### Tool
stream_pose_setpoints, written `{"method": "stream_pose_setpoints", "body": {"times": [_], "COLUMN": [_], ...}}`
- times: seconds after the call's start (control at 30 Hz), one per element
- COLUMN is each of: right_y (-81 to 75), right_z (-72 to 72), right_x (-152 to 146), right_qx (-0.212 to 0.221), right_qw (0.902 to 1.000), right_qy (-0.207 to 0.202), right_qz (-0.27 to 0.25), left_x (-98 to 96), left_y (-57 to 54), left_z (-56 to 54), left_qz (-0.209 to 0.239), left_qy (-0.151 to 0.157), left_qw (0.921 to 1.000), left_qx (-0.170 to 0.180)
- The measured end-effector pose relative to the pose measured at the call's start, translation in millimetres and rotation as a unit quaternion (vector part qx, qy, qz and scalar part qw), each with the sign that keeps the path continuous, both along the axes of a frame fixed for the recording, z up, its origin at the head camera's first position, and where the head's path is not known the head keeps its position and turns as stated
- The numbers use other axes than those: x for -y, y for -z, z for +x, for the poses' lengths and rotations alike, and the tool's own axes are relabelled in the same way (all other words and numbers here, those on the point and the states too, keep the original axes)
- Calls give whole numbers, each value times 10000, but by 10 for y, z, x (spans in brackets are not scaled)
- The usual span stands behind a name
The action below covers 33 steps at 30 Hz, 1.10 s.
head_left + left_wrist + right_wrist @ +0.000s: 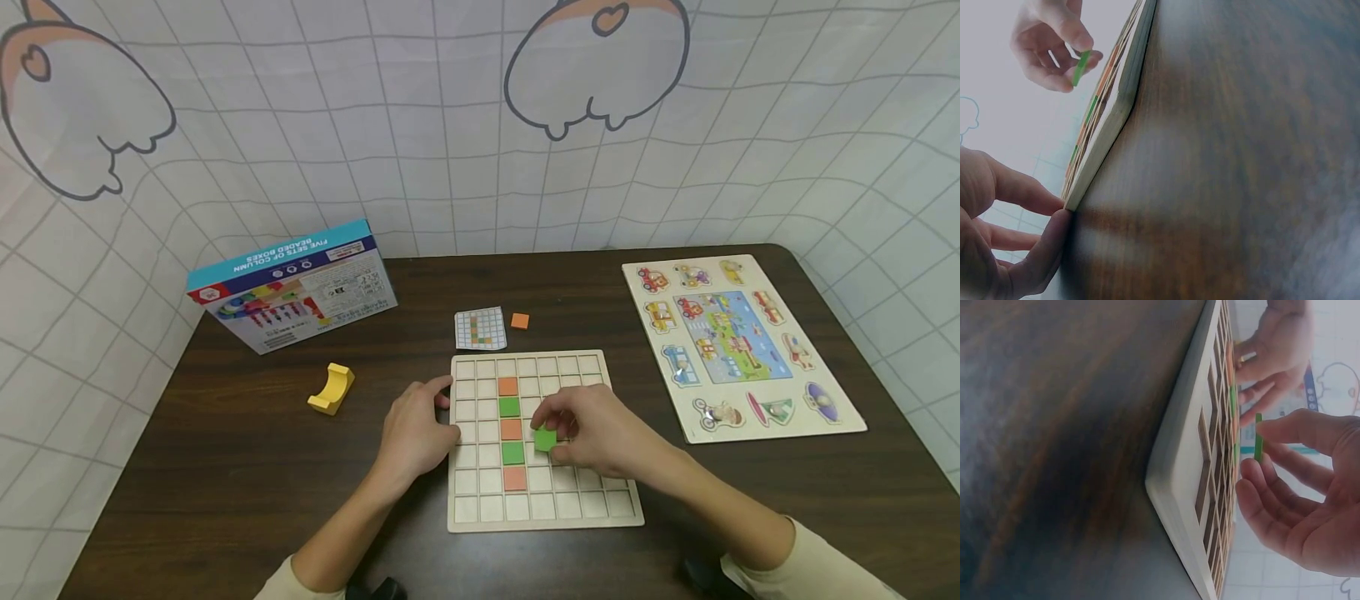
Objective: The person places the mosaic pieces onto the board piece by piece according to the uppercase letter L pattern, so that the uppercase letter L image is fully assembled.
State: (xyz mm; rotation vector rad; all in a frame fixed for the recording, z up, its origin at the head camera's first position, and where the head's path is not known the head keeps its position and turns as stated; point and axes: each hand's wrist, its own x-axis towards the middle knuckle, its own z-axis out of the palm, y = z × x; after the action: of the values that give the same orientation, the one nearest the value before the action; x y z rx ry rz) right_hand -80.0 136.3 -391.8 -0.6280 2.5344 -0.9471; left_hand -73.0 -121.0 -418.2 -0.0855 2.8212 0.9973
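A pale wooden grid board (pixel 471 515) lies flat on the table. One of its columns holds alternating orange and green square tiles, among them an orange tile (pixel 507 386) at the top and a green tile (pixel 513 452) lower down. Between thumb and fingertips my right hand (pixel 600 429) pinches a loose green tile (pixel 545 439), raised above the board just right of that column; it appears edge-on in the right wrist view. At the board's left edge rests my left hand (pixel 417 429), its thumb and finger touching the rim.
Behind the board are a small pattern card (pixel 481 328) and a loose orange tile (pixel 520 321). A yellow curved block (pixel 332 389) and a blue toy box (pixel 300 287) stand to the left. At right lies a wooden picture puzzle (pixel 738 350). White cloth hangs behind.
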Motion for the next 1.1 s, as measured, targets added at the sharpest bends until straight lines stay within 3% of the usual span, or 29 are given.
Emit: {"method": "stream_pose_setpoints", "body": {"times": [0.57,1.1], "right_y": [41,28], "right_z": [110,168], "right_x": [36,54], "right_qx": [-226,31], "right_qw": [9990,9989], "right_qy": [-381,-472], "right_qz": [-20,54], "left_x": [-5,-10], "left_y": [-7,-7], "left_z": [-7,-11], "left_qz": [-25,-57], "left_qy": [-22,-8], "left_qw": [10000,10000], "left_qx": [42,68]}}
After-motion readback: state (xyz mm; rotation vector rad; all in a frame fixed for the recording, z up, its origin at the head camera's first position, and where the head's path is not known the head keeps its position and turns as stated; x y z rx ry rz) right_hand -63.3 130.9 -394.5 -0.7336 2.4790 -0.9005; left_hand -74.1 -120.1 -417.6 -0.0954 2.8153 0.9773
